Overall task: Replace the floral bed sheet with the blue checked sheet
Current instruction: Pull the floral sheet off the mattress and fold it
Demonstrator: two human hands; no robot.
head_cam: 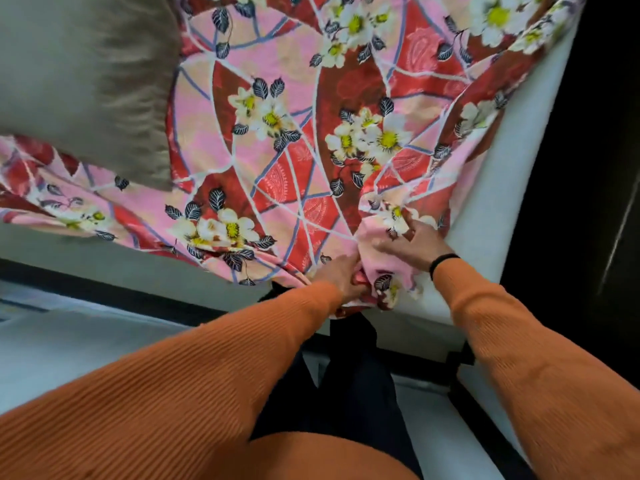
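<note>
My left hand (341, 277) has its fingers curled into a bunch of the floral sheet (277, 140) at the near corner of the bed, and my right hand (412, 242) pinches a fold of the same cloth just beside it, fingers closed on fabric. The sheet is thin, soft cotton by the look of it: light, limp, nothing to break, but it will sag and drag rather than lift as one piece. It lies loose and rumpled over the white mattress (512, 188), whose right edge is already bare. A grey-brown pillow (86, 88) sits on it at far left and will weigh that end down, I judge. Gathered handfuls at corners grip best. The blue checked sheet is not in view.
</note>
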